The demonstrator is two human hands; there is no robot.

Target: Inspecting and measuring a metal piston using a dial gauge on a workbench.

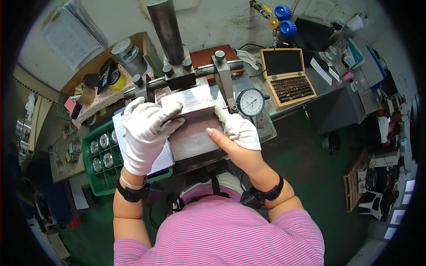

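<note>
A bright rectangular metal block (pixel 197 106) lies across a larger flat metal plate (pixel 195 139) in front of me. My left hand (pixel 148 128), in a white glove, grips the block's left end, fingers over its top and thumb along its near side. At the block's right end, my right hand (pixel 239 135) presses its gloved fingers against the corner; its bare thumb sticks out over the plate. Behind the block stands a measuring stand (pixel 173 48) with a thick column and a crossbar. A round dial gauge (pixel 251 102) hangs from its right arm, just beyond my right hand.
On the left, a green divided crate (pixel 106 177) holds several round metal parts, with written sheets (pixel 162 159) beside it. An open wooden case (pixel 290 84) of small pins sits at the right back. A yellow tape roll (pixel 117 80) and a metal cylinder (pixel 128 55) stand at the left back.
</note>
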